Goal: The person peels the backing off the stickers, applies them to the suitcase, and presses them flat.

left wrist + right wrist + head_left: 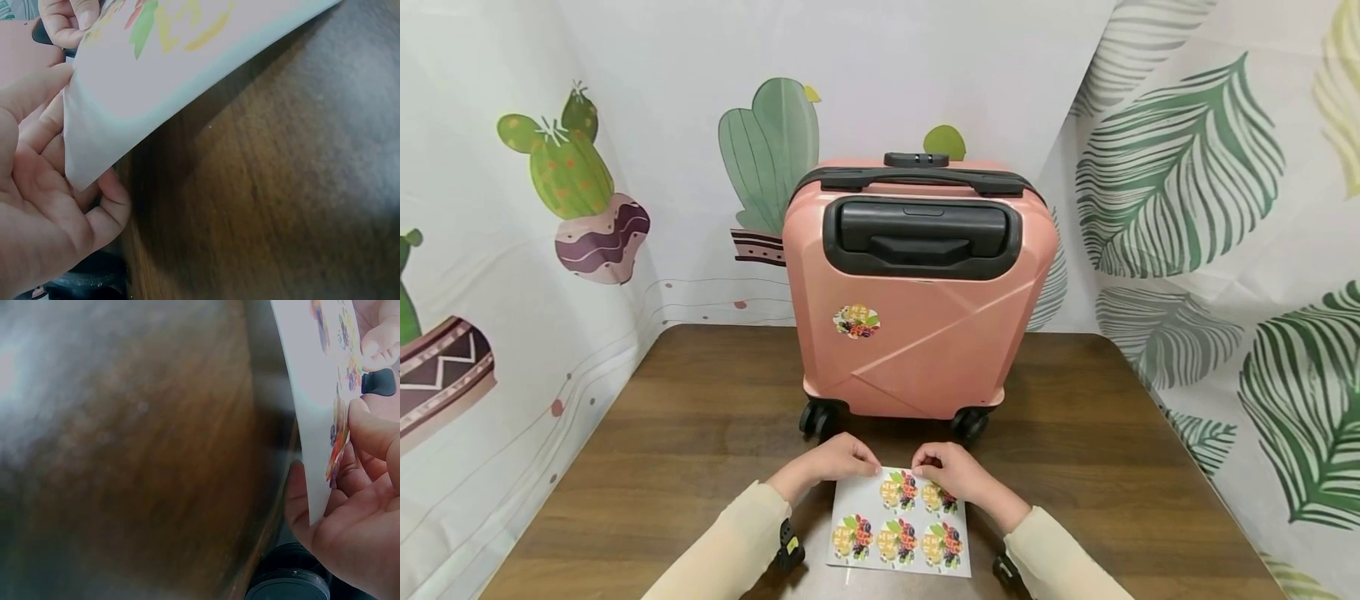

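Note:
A white sticker sheet with several round fruit-print stickers is held by its far edge between both hands, close over the table's front part. The left hand pinches it near the far left corner, thumb on top and fingers beneath. At the far right, the right hand pinches the same edge, its fingers partly covering a sticker. The sheet's far left spot is bare white. Behind the hands a pink suitcase stands upright, a matching round sticker on the left of its front.
The suitcase rests on black wheels upon a brown wooden table. Its black handle is folded into the recess. A printed cloth with cacti and leaves hangs behind and at both sides.

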`<state>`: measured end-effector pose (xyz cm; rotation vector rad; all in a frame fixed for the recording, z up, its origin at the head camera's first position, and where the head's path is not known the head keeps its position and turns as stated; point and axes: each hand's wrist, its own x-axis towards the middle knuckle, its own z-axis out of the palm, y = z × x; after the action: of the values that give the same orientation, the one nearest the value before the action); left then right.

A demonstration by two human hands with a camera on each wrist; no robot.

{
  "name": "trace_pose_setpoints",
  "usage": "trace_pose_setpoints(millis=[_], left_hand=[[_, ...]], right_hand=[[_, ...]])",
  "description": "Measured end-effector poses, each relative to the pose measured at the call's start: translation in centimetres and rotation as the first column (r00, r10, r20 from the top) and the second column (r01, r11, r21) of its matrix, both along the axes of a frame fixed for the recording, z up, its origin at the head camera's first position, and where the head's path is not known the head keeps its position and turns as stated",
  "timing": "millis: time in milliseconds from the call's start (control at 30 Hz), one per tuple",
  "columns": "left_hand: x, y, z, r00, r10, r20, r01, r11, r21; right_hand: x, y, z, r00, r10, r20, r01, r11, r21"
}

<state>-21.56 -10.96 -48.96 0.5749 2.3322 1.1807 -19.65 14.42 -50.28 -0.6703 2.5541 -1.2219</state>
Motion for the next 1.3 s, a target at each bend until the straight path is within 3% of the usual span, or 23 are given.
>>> trace_pose_setpoints(millis=[600, 1100, 1300], left_hand=[[0.0, -0.1, -0.1, 0.999, 0.015, 0.041, -0.015, 1.0, 0.008], [-0.1, -0.1, -0.1, 0.997, 0.032, 0.067, -0.034, 0.999, 0.02], [0.0, -0.1, 0.1, 0.996, 0.037, 0.084, -0.039, 0.999, 0.032]], right_hand=[[-0.1, 0.0, 0.3, 1.0, 0.012, 0.023, -0.012, 1.0, -0.018], [-0.7, -1.3, 0.6, 0.98, 0.197, 0.0, -0.196, 0.978, -0.077], [-0.6, -1.6, 0.9, 0.979, 0.202, 0.021, -0.2, 0.975, -0.094]])
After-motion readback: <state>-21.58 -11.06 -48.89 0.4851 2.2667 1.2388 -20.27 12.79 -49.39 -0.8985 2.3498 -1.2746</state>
